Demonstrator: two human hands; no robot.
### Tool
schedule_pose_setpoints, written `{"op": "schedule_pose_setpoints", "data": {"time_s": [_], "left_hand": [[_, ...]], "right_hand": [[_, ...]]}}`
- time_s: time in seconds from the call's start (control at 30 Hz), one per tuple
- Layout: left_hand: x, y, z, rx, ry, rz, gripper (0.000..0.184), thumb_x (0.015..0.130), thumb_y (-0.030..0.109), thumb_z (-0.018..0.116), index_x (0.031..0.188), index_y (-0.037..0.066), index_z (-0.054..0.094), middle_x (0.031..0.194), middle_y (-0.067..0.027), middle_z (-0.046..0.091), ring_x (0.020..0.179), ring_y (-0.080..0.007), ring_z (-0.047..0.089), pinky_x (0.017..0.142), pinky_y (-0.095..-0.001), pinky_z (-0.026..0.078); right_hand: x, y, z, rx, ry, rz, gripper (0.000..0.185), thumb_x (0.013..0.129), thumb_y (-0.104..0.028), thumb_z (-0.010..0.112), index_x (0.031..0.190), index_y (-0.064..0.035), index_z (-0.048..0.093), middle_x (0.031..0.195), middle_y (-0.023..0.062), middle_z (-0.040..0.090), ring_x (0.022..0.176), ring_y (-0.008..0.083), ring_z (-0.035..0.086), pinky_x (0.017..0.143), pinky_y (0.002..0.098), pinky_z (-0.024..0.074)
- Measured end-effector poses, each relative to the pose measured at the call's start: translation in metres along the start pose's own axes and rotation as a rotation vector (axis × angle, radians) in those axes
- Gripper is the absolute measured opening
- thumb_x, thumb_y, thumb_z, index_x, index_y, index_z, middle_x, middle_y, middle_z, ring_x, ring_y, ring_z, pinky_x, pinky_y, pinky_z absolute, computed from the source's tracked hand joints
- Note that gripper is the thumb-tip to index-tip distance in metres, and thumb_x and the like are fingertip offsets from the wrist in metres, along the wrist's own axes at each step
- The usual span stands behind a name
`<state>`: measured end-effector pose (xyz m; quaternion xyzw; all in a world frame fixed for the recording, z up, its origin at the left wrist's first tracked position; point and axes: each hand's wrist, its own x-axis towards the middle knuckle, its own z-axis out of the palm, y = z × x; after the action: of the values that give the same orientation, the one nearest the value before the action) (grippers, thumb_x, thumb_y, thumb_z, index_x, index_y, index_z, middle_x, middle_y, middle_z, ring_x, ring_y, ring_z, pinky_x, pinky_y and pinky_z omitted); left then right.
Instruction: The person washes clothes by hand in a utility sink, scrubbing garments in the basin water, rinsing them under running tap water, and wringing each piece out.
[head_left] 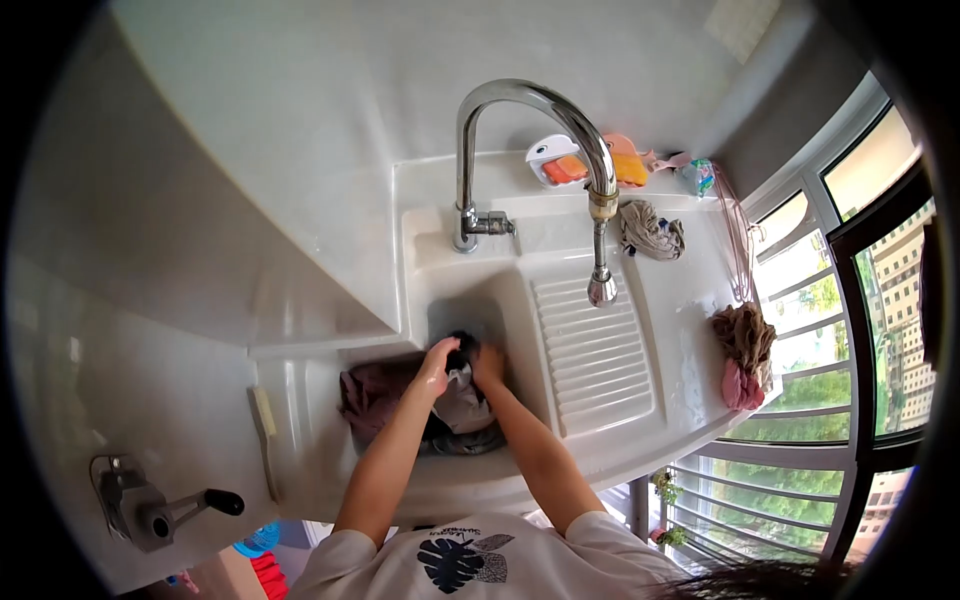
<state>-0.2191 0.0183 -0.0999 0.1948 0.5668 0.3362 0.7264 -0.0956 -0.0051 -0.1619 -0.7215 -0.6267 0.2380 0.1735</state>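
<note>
Both hands are down in the basin [530, 370] of a white laundry sink. My left hand [437, 366] is at the dark end of a bundle of wet clothes [463, 402], its fingers bent against the cloth. Just to its right, my right hand [487, 367] is blurred, touching the same bundle, with its fingers hard to make out. The bundle shows grey and black cloth, and a dark maroon piece [378, 393] lies at its left. Under the hands, part of the cloth is hidden.
A chrome faucet [465, 160] arches over the ribbed washboard [597, 345]. Soap holders [565, 168], a grey cloth [652, 232] and a brown and pink cloth bundle [743, 345] lie on the ledge. A brush [264, 412] rests at the left. A crank [160, 508] is on the left wall.
</note>
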Motion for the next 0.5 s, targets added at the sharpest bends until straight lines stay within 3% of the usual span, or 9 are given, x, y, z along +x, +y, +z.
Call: {"op": "schedule_pose_setpoints", "data": {"time_s": [0.03, 0.07, 0.1, 0.2, 0.27, 0.3, 0.37, 0.43, 0.5], "left_hand": [[0.0, -0.002, 0.004, -0.252, 0.006, -0.149, 0.034, 0.083, 0.035, 0.064, 0.105, 0.008, 0.062, 0.103, -0.0072, 0.064, 0.096, -0.0244, 0.06, 0.086, -0.0355, 0.046], [0.001, -0.002, 0.007, -0.258, -0.002, -0.149, 0.034, 0.083, 0.035, 0.064, 0.105, 0.008, 0.062, 0.103, -0.0072, 0.064, 0.096, -0.0244, 0.06, 0.086, -0.0355, 0.046], [0.001, 0.0, 0.008, -0.331, -0.093, -0.203, 0.034, 0.086, 0.036, 0.06, 0.106, 0.009, 0.061, 0.106, -0.0059, 0.063, 0.097, -0.0235, 0.059, 0.088, -0.0367, 0.046], [0.0, -0.003, 0.005, -0.433, -0.322, -0.226, 0.04, 0.09, 0.045, 0.053, 0.108, 0.01, 0.06, 0.107, -0.0058, 0.063, 0.098, -0.0229, 0.059, 0.089, -0.0393, 0.046], [0.004, -0.013, 0.003, -0.53, -0.409, -0.181, 0.041, 0.09, 0.046, 0.051, 0.108, 0.01, 0.06, 0.107, -0.0063, 0.063, 0.099, -0.023, 0.059, 0.089, -0.0395, 0.046], [0.002, -0.015, 0.003, -0.567, -0.423, -0.162, 0.041, 0.091, 0.046, 0.05, 0.109, 0.01, 0.06, 0.108, -0.0066, 0.064, 0.1, -0.023, 0.059, 0.089, -0.0396, 0.047], [-0.002, -0.017, 0.004, -0.613, -0.403, -0.133, 0.042, 0.092, 0.047, 0.047, 0.109, 0.01, 0.06, 0.108, -0.0071, 0.064, 0.101, -0.0231, 0.059, 0.089, -0.0399, 0.047], [-0.005, -0.017, 0.004, -0.62, -0.344, -0.108, 0.043, 0.092, 0.047, 0.045, 0.109, 0.01, 0.06, 0.108, -0.0076, 0.064, 0.102, -0.0231, 0.059, 0.089, -0.0401, 0.047], [-0.01, -0.008, 0.009, -0.556, -0.202, -0.127, 0.045, 0.093, 0.048, 0.043, 0.11, 0.01, 0.061, 0.109, -0.0081, 0.064, 0.103, -0.0232, 0.059, 0.089, -0.0404, 0.047]], "right_hand": [[-0.002, -0.01, -0.001, 0.245, -0.02, 0.227, 0.039, 0.085, -0.024, 0.054, 0.119, -0.0045, 0.052, 0.112, 0.0242, 0.059, 0.104, 0.0434, 0.054, 0.088, 0.0476, 0.0435], [-0.002, -0.017, -0.004, 0.491, -0.035, 0.454, 0.045, 0.085, -0.027, 0.056, 0.123, -0.0048, 0.049, 0.109, 0.0244, 0.06, 0.099, 0.0457, 0.056, 0.086, 0.05, 0.0442], [-0.009, -0.018, -0.001, 0.492, 0.084, 0.252, 0.05, 0.084, -0.03, 0.057, 0.126, -0.0049, 0.044, 0.104, 0.0271, 0.06, 0.096, 0.0464, 0.057, 0.081, 0.0507, 0.0458], [-0.05, -0.098, -0.079, 0.516, 0.253, 0.002, 0.035, 0.084, -0.027, 0.061, 0.109, -0.0036, 0.054, 0.095, 0.0234, 0.063, 0.09, 0.0424, 0.06, 0.077, 0.0463, 0.0475], [-0.076, -0.14, -0.112, 0.496, 0.122, -0.038, 0.029, 0.083, -0.028, 0.063, 0.101, -0.005, 0.057, 0.092, 0.0188, 0.065, 0.086, 0.0394, 0.061, 0.075, 0.0447, 0.0481], [-0.083, -0.154, -0.121, 0.415, 0.163, -0.066, 0.021, 0.081, -0.026, 0.066, 0.087, -0.0069, 0.06, 0.082, 0.0142, 0.065, 0.077, 0.0351, 0.063, 0.07, 0.0433, 0.0483], [-0.07, -0.145, -0.11, 0.301, 0.259, -0.173, 0.019, 0.079, -0.025, 0.067, 0.079, -0.0072, 0.059, 0.076, 0.0122, 0.064, 0.071, 0.0337, 0.062, 0.065, 0.0427, 0.048], [-0.045, -0.133, -0.097, 0.2, 0.437, -0.343, 0.026, 0.076, -0.024, 0.067, 0.061, -0.0093, 0.051, 0.06, 0.0067, 0.057, 0.055, 0.0302, 0.059, 0.052, 0.0427, 0.0454], [-0.015, -0.116, -0.097, 0.191, 0.455, -0.441, 0.028, 0.077, -0.025, 0.067, 0.062, -0.0083, 0.051, 0.06, 0.0098, 0.055, 0.054, 0.0314, 0.058, 0.048, 0.0414, 0.0444]]}}
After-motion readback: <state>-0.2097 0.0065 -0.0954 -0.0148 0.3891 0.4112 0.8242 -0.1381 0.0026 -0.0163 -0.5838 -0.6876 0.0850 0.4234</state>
